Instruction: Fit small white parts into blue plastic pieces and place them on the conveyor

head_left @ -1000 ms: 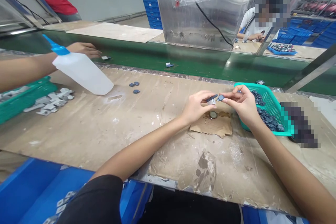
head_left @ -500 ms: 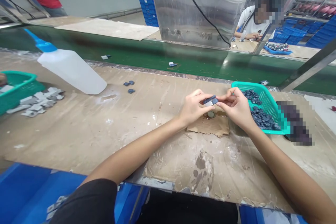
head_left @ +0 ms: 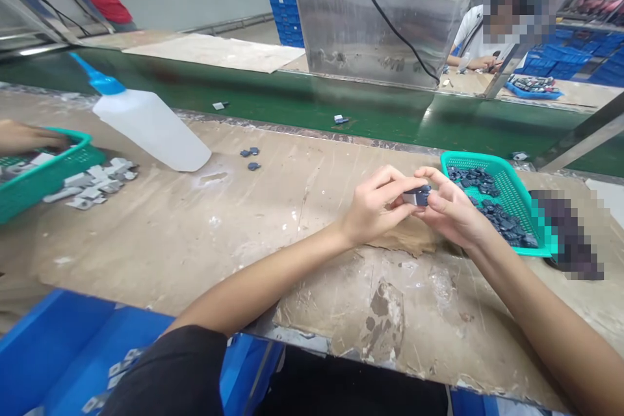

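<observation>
Between my two hands is a small grey and dark-blue part (head_left: 417, 196), held above the bench. My left hand (head_left: 375, 203) pinches its grey end between thumb and fingers. From the other side, my right hand (head_left: 451, 211) closes thumb and fingers on the dark-blue end. Beneath them a torn piece of brown cardboard (head_left: 409, 238) lies on the bench, partly covered by my hands. A green basket (head_left: 519, 195) with many dark-blue pieces (head_left: 507, 221) stands just right of my right hand.
A white squeeze bottle (head_left: 153, 127) with a blue nozzle stands tilted at the left. Beside it are grey pieces (head_left: 95, 182) and another green basket (head_left: 29, 192), with another person's hand (head_left: 29, 138) at it. A green belt (head_left: 273, 107) crosses behind; a co-worker (head_left: 480, 45) sits beyond.
My hands have drawn closer together around the part, and the right fingers now curl over its end. The other person's hand has come further into view over the left basket. The camera has turned slightly left.
</observation>
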`<state>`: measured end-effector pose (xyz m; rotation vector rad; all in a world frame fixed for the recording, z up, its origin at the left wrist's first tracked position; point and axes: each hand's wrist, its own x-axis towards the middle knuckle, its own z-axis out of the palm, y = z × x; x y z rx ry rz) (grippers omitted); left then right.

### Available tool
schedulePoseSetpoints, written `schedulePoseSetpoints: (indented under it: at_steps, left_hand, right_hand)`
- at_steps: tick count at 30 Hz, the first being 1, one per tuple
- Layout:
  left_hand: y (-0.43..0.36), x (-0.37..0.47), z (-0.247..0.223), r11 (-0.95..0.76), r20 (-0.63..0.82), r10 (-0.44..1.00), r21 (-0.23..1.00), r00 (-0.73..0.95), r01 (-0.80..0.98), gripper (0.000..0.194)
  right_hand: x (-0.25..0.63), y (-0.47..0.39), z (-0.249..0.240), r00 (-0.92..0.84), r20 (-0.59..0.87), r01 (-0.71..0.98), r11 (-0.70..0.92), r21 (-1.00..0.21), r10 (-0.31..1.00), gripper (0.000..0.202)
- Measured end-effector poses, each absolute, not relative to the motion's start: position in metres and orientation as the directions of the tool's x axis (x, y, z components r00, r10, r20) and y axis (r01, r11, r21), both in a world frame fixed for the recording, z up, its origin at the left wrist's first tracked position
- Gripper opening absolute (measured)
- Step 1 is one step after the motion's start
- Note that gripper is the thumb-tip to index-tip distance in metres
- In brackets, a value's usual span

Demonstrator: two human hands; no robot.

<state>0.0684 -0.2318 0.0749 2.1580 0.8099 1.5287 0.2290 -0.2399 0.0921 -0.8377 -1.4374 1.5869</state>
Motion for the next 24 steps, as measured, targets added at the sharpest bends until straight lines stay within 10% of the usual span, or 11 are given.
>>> schedulePoseSetpoints:
  at_steps: [8,11,15,24]
  left_hand:
    - [-0.201,0.062,0.085,-0.800,0.674,0.600,0.499,0.431,0.333,0.027]
    - [-0.143,0.044,0.080,-0.712,0.548,0.699,0.474,0.459,0.518,0.031]
    - [-0.069,0.004,0.066,-0.339,0.337,0.920,0.428,0.201,0.838,0.032]
    - [-0.007,0.005,0.054,-0.200,0.281,0.954,0.324,0.108,0.925,0.057]
  right_hand:
    - [0.252,-0.224,0.100,-0.393,0.228,0.176,0.316,-0.932,0.891,0.060]
    - [0.290,-0.202,0.094,-0.238,0.385,0.700,0.432,-0.569,0.892,0.049]
    - [0.327,-0.181,0.072,-0.242,0.147,0.963,0.256,-0.084,0.959,0.036]
    - [0.322,-0.182,0.061,-0.183,0.011,0.980,0.184,-0.078,0.983,0.038]
